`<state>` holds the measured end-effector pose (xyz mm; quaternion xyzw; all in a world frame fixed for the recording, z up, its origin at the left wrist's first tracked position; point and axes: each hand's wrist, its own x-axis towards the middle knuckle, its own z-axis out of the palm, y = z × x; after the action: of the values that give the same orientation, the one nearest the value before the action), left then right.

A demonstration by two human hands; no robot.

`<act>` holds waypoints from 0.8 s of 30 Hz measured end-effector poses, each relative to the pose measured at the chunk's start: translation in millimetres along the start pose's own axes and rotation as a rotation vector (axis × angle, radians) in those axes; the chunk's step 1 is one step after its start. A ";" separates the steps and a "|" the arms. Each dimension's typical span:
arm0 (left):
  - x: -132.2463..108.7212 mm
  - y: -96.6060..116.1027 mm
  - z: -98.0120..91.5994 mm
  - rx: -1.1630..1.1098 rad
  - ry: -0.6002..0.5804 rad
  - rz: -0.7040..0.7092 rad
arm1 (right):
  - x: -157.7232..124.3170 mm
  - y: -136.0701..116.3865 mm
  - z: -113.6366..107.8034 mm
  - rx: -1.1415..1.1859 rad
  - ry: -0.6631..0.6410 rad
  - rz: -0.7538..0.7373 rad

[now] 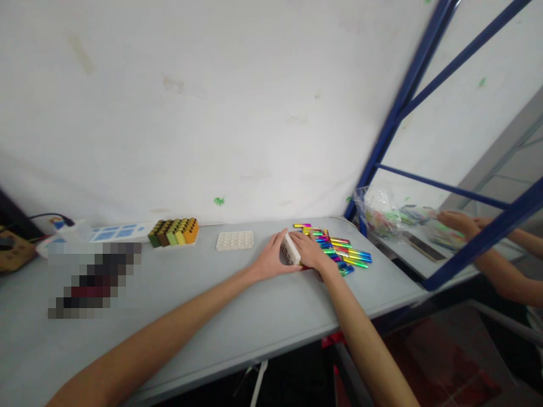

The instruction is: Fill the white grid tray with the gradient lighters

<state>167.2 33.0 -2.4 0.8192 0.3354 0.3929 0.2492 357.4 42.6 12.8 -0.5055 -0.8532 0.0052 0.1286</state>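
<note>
My left hand [274,257] is closed around the near side of a small white rack with holes [291,249], tipped up on its edge. My right hand [307,249] lies against the rack's other side, its fingers bent along it; their tips are partly hidden. Under and beyond my right hand, several shiny metallic tubes [356,257] in gold, blue, green, red and purple lie in a loose pile. A second white rack [235,240] with rows of round hollows lies flat to the left of my hands.
Further left, a rack packed with green, yellow and orange tubes [173,232] stands near a white power strip [123,232]. A blue metal frame [399,113] rises at the desk's right end. Beyond it are a clear plastic bag [379,212] and another person's arms [487,243].
</note>
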 end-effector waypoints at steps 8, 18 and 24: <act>-0.7 1.8 -0.6 0.013 -0.009 -0.016 | -3.3 6.7 2.7 0.052 0.049 0.064; -0.6 1.0 -0.2 0.034 -0.015 -0.022 | -5.5 28.0 -10.8 0.086 0.204 0.114; -1.1 -2.6 1.0 0.019 -0.019 -0.003 | -0.8 -1.2 -8.6 0.093 0.171 -0.011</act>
<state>166.6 33.7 -5.3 0.8247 0.3380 0.3816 0.2451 358.6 40.3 21.2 -0.4929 -0.8407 0.0009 0.2241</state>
